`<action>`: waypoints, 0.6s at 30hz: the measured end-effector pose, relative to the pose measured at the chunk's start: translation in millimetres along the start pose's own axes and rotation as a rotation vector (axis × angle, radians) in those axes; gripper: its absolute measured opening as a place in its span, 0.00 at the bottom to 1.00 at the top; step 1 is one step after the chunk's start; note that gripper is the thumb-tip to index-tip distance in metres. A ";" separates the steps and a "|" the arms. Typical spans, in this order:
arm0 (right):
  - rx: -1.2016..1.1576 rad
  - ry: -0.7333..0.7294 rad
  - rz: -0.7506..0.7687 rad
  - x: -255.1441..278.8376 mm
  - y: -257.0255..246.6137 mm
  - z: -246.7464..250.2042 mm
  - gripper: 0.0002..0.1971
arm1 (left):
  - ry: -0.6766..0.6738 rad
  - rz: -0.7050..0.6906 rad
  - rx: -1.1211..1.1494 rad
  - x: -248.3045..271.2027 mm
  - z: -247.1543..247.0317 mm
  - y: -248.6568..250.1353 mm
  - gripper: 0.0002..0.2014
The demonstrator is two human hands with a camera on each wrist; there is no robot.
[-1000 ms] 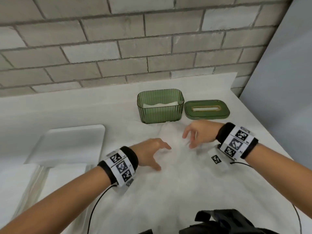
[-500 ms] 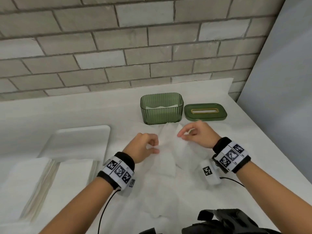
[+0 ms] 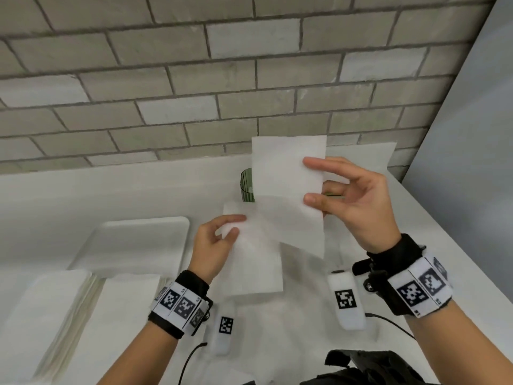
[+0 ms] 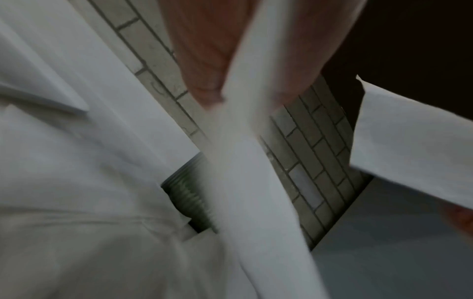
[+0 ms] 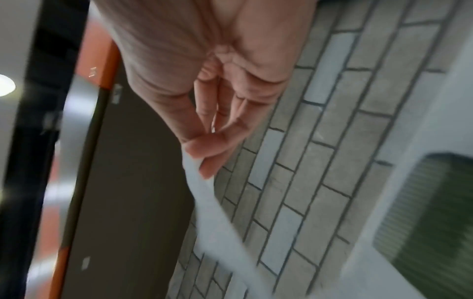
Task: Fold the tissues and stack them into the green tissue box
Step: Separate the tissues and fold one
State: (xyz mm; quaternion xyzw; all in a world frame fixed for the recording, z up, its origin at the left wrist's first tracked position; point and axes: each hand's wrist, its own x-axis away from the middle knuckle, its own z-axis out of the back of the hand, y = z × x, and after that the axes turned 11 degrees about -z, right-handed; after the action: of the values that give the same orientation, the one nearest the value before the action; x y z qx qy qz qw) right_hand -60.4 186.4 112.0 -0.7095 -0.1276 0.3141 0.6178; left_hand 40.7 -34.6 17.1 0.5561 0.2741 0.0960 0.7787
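Tissue (image 3: 280,218) was held in the air above the table (image 3: 83,190), in front of the green tissue box (image 3: 247,184), which was mostly hidden behind it. Only the box's left wall was visible in the head view.

Right hand (image 3: 352,201): upper part of the sheet was pinched at its right edge between thumb and fingers, raised high. In the right wrist view the fingertips (image 5: 204,149) were seen closed on the sheet's thin edge.

Left hand (image 3: 215,245): lower part was pinched near its upper left corner, thumb against forefinger. The left wrist view was blurred, but the sheet was seen clamped between fingers.

The sheet was bent across the middle, the upper half standing up and the lower half hanging down toward the table. Judged to be mid-fold, not yet creased flat.

Handling, as a judgement: very light, limp, no stiffness of its own. Unsupported parts would be expected to sag and flutter with any quick move. Easily torn or crumpled if pulled hard between the two hands. Best taken at corners or edges with a light pinch, and kept slightly taut so the edges can be matched.

Stack of unfolded tissues (image 3: 55,307) and white tray (image 3: 138,245) were seen at left, well apart from the hands. Whether folded tissues were already in the box could not be told.
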 end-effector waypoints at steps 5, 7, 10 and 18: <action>0.043 -0.045 -0.182 -6.3 40.3 -9.6 0.24 | 0.066 0.182 0.302 1.4 -1.5 17.6 0.22; 0.070 -0.076 -0.246 -6.0 54.1 -14.7 0.25 | 0.078 0.207 0.352 4.0 -1.6 27.4 0.23; 0.082 -0.106 -0.303 -6.0 64.5 -26.2 0.25 | 0.070 0.199 0.434 7.7 -0.6 34.3 0.21; 0.333 -0.192 -0.396 -0.8 74.5 -47.1 0.20 | 0.176 0.015 0.146 24.0 35.5 19.8 0.17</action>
State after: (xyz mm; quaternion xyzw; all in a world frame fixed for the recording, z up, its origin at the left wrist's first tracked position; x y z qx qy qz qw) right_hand -48.0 133.3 42.8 -0.5263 -0.2685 0.2695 0.7604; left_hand 82.7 -45.4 35.8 0.6029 0.3436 0.1302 0.7082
